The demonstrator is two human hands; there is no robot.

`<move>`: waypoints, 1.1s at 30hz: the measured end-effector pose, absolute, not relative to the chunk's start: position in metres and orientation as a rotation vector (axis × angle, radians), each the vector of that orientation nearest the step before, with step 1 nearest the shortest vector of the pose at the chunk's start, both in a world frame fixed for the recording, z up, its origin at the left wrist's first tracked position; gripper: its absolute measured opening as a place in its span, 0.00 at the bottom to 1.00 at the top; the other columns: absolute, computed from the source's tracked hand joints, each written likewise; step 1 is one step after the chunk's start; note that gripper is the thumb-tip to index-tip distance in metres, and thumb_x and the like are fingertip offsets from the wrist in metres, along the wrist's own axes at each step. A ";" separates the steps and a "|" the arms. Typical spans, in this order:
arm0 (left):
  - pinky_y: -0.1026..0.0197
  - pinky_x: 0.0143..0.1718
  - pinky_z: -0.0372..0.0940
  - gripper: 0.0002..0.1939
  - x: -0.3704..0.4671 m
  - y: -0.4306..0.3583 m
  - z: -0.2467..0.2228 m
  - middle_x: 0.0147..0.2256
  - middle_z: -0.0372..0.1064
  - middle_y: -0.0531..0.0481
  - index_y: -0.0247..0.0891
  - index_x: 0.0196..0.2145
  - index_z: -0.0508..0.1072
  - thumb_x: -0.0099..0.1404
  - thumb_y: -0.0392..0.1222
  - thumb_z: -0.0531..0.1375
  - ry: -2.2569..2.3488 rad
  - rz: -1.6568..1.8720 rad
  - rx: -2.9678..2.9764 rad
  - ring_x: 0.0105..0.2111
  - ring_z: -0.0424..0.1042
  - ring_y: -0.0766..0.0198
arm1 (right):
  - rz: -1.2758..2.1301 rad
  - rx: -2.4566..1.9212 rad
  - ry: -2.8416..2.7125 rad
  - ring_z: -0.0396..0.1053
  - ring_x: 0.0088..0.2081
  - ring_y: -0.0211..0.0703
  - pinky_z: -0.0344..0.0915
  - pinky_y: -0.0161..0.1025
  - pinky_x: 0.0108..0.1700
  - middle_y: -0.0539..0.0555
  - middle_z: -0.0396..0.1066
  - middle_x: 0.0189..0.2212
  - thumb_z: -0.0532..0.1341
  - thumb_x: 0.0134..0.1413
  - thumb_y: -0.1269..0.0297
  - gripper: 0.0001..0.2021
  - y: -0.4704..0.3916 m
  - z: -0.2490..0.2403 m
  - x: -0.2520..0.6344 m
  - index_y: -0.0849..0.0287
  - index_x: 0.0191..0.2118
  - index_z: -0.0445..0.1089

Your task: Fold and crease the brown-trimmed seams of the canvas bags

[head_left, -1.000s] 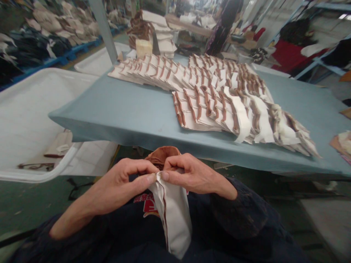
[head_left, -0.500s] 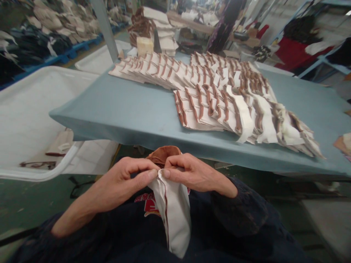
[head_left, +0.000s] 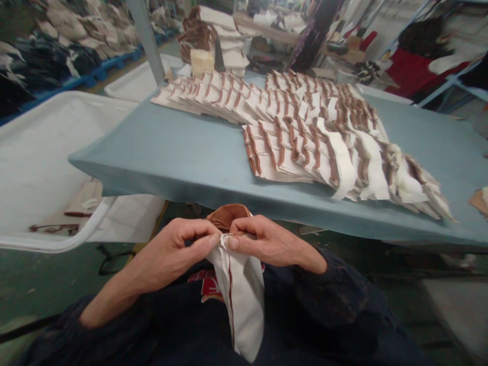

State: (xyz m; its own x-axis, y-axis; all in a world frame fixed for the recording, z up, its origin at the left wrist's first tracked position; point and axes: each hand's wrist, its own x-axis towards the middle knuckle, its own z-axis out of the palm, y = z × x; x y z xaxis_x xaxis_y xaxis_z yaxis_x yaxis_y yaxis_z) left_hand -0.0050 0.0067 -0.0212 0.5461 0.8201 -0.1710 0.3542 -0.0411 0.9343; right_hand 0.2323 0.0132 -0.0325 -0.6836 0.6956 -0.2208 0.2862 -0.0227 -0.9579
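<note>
A white fabric piece (head_left: 246, 300) with a dark red seam down its length hangs in front of my body, its lower end loose. At its top edge my left hand (head_left: 190, 244) pinches the cloth between thumb and forefinger. My right hand (head_left: 263, 241) grips the same edge just beside it, the two thumbs close together at the seam. Behind the fingers shows a brown, cuff-like part (head_left: 231, 213), gathered and curved, apparently joined to the white cloth. The undersides of both hands and the edge between the fingertips are partly hidden.
Beyond my hands stands a blue-covered table (head_left: 171, 157) bearing rows of overlapping white and brown fabric pieces (head_left: 290, 152). To the left is a white plastic bin (head_left: 72, 137) with a few pieces inside. A metal post (head_left: 147, 40) rises behind the table, and a person (head_left: 314, 35) stands farther back.
Both hands keep their pinch on the fabric piece at nearly the same spot. The right thumb has shifted slightly right, showing a little more of the folded edge.
</note>
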 end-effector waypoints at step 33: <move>0.67 0.28 0.60 0.17 -0.005 0.004 -0.025 0.26 0.70 0.52 0.36 0.29 0.78 0.70 0.50 0.59 1.009 0.514 1.557 0.27 0.65 0.65 | 1.592 -1.061 -2.006 0.51 0.27 0.36 0.46 0.37 0.28 0.45 0.52 0.23 0.61 0.67 0.49 0.22 0.013 -0.023 0.223 0.55 0.26 0.58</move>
State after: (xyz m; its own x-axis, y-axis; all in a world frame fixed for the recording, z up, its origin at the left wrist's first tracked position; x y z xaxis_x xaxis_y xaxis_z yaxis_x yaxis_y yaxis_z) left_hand -0.0050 0.0042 -0.0249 0.5340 0.8214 -0.2005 0.3206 0.0227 0.9469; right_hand 0.2227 0.0135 -0.0235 -0.6492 0.7428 -0.1634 0.3281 0.0797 -0.9413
